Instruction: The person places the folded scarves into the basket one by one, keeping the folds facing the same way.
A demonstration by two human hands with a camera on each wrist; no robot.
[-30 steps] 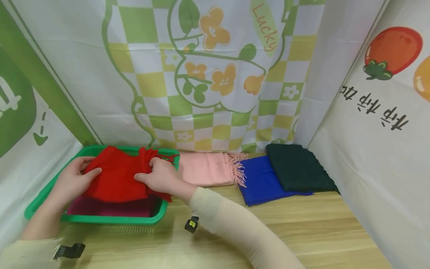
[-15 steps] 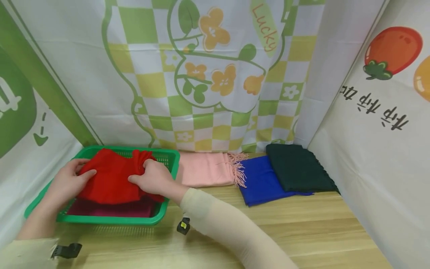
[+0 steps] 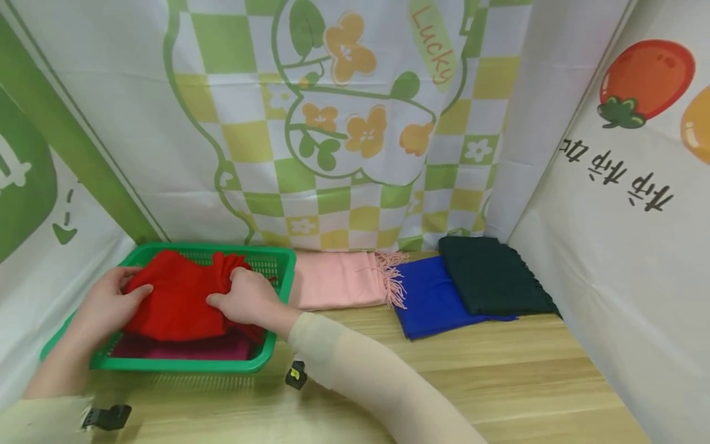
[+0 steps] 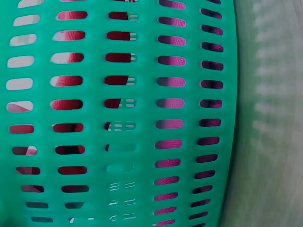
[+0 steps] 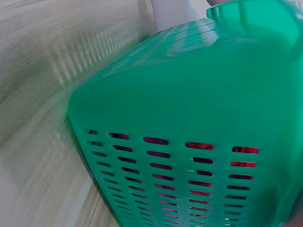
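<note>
Compared with one second ago, the red scarf point(image 3: 180, 296) sits lower and more to the left inside the green basket point(image 3: 277, 262), its fringe no longer hangs over the right rim, and both hands have moved down and left with it. The left hand point(image 3: 108, 302) holds the left edge of the red scarf, with the thumb on top and the fingers curled around the cloth. The right hand point(image 3: 244, 299) grips the right side of the scarf, its fingers bent and closed into a bunched fold. Both forearms reach forward from the near edge of the wooden worktop point(image 3: 499, 376), and the right forearm in a beige sleeve point(image 3: 377, 382) crosses diagonally toward the basket. Under the red scarf lies a magenta cloth point(image 3: 194, 350) on the basket floor. In both wrist views only the slotted wall of the basket is seen very near, with red and magenta showing through the holes, and the hands themselves are not visible there. To the right of the basket lie a pink scarf point(image 3: 338, 280), a blue scarf point(image 3: 435, 299) and a dark green scarf point(image 3: 493, 277), side by side and partly overlapping
</note>
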